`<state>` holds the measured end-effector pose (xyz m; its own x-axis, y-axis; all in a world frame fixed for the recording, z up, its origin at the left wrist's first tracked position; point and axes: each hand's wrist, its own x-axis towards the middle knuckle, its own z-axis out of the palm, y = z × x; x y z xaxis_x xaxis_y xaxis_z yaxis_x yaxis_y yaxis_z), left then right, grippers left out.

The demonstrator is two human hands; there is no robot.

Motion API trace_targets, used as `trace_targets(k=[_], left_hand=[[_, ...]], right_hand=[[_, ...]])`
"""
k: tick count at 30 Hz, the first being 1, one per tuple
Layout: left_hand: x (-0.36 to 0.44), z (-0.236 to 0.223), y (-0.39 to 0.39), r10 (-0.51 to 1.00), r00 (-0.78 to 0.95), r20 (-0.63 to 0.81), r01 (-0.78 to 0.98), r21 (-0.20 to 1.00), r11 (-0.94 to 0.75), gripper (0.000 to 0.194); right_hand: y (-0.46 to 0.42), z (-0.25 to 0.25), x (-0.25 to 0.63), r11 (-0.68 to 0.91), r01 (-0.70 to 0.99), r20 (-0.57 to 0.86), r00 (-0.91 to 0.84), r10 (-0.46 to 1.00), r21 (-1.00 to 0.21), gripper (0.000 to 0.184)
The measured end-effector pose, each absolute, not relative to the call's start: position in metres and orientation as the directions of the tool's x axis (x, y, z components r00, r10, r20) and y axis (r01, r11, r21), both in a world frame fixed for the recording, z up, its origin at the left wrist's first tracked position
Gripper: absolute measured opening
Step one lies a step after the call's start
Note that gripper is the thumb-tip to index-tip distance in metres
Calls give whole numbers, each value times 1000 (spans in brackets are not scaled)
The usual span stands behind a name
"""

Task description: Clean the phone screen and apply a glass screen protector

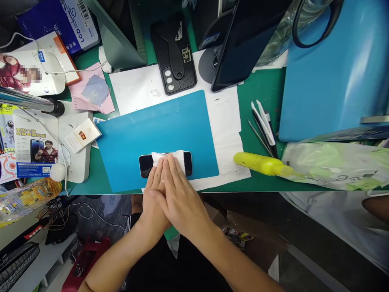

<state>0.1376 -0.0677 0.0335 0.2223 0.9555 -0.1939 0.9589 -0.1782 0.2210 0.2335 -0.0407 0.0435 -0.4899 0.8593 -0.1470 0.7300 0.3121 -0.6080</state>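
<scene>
A smartphone [145, 165] with a dark screen and pale edge lies lengthwise on the blue mat [152, 125], near the desk's front edge. Across the middle of the screen is a white wipe or tissue [180, 157]. My left hand [154, 207] lies flat on the wipe with its fingers stretched away from me. Partly over it rests my right hand [181, 205], its fingers also straight and flat on the wipe, its thumb across the back of the left hand. Both hands press from above rather than grip. Both ends of the phone show; its middle is covered.
A yellow bottle [258, 163] lies right of the mat, beside several tweezers and pen-like tools [264, 125]. Behind stand a dark phone case [174, 54] and a tablet-like screen [240, 44]. A cigarette box [83, 136] sits left. A person's pale clothing [331, 219] shows at right.
</scene>
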Motion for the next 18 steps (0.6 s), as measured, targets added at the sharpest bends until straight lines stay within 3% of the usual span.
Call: trace_targets(k=[18], left_hand=[[102,41,-90,951,155,-267,974,205,-101,69]], right_hand=[[-55,46,198,343,688,-136,-540,831,-639,92]])
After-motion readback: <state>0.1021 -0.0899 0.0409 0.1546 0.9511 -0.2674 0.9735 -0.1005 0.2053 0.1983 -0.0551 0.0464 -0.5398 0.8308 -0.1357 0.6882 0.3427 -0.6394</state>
